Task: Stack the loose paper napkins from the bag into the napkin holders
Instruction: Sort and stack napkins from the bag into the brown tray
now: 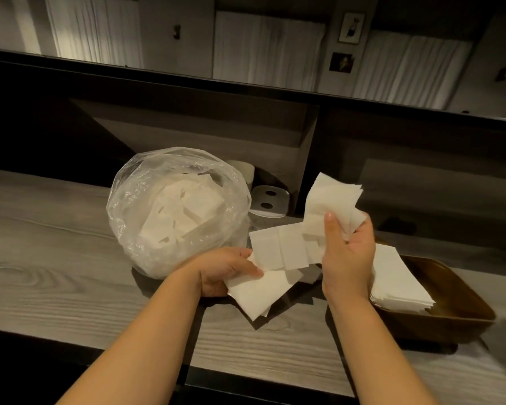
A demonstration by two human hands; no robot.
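Over grey wood counter (56, 258), both hands grip loose napkins (278, 249) (right hand (348, 252) raised, left hand (225, 270) low).

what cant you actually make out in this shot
Head view only:
- Napkin count in the plastic bag: crinkled film blurs the pile.
- Bottom of the wooden holder: the napkin stack and right hand cover it.
- Left hand fingertips: hidden under the napkins it holds.
- White object with two dark holes: partly behind the bag, unidentifiable.
- Wall pictures: too small.
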